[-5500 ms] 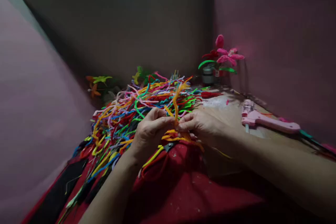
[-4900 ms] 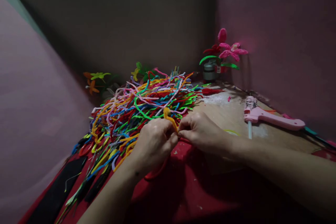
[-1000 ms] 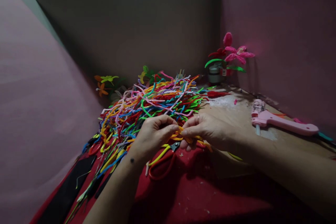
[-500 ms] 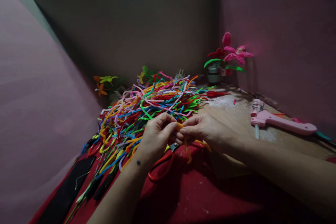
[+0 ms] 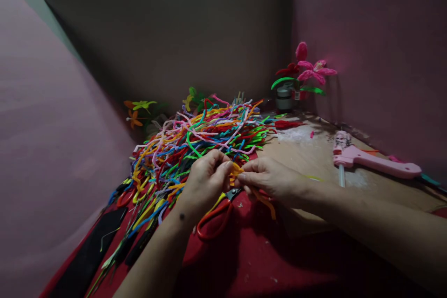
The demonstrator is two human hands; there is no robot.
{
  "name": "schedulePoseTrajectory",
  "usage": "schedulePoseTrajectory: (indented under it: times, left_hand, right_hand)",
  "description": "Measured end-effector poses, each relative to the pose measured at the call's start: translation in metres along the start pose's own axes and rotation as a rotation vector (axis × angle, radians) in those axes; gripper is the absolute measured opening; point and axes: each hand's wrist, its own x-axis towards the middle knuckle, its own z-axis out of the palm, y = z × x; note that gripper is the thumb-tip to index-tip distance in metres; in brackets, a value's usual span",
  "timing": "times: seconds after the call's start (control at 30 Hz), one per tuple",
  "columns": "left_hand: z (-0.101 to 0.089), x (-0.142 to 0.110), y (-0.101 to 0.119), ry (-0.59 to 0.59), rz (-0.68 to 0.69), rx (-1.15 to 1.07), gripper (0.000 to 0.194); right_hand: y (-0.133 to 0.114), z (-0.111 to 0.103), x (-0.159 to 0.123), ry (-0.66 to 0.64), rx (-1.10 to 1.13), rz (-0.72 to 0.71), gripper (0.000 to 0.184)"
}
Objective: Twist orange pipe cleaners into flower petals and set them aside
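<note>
Between my hands is an orange pipe cleaner [image 5: 236, 168], bent into a loop at the top, with loose ends trailing below toward the right. My left hand [image 5: 210, 174] pinches it from the left, fingers closed. My right hand [image 5: 267, 177] grips it from the other side between thumb and forefinger, and the fingertips of both hands nearly meet. Under them lies a pair of scissors with red and yellow handles [image 5: 217, 223], its blades partly covered by my fingers. Just beyond rises a big tangled heap of coloured pipe cleaners [image 5: 209, 130].
A pink glue gun [image 5: 380, 160] rests on the tan board [image 5: 310, 149] at right. Pink fuzzy flowers [image 5: 317, 72] stand behind a small grey container [image 5: 284, 97]. Orange and yellow flowers [image 5: 134, 116] are at back left. Several tools and a black strip [image 5: 92, 247] lie on the red cloth [image 5: 251, 256].
My hands have drawn slightly apart, showing more of the orange loop. The hanging orange ends have swung to the right beneath my right hand.
</note>
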Motion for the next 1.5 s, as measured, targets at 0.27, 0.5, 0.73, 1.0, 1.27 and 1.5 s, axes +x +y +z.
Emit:
schedulePoseTrajectory:
  times: [0.27,0.5,0.73,1.0,1.27,1.5]
  left_hand:
    - [0.001,0.004,-0.001,-0.144,-0.219,-0.568,0.019]
    - [0.016,0.002,-0.005,-0.109,-0.163,-0.566,0.024]
    - [0.022,0.003,-0.003,0.039,-0.223,-0.468,0.026]
    - [0.02,0.007,-0.01,-0.099,-0.162,-0.476,0.028]
    - [0.026,0.001,0.0,0.123,-0.165,-0.428,0.021]
    - [0.028,0.002,-0.001,0.143,-0.224,-0.502,0.021]
  right_hand:
    - [-0.004,-0.001,-0.003,-0.029,0.085,-0.009,0.026]
    - [0.006,-0.005,0.003,-0.124,0.248,-0.044,0.023]
    - [0.004,0.004,0.003,-0.062,0.23,0.027,0.026]
    - [0.01,0.003,0.006,0.082,0.103,-0.068,0.027]
    - [0.003,0.011,-0.001,0.124,0.03,0.013,0.029]
    - [0.009,0.01,0.003,0.075,0.121,-0.005,0.029]
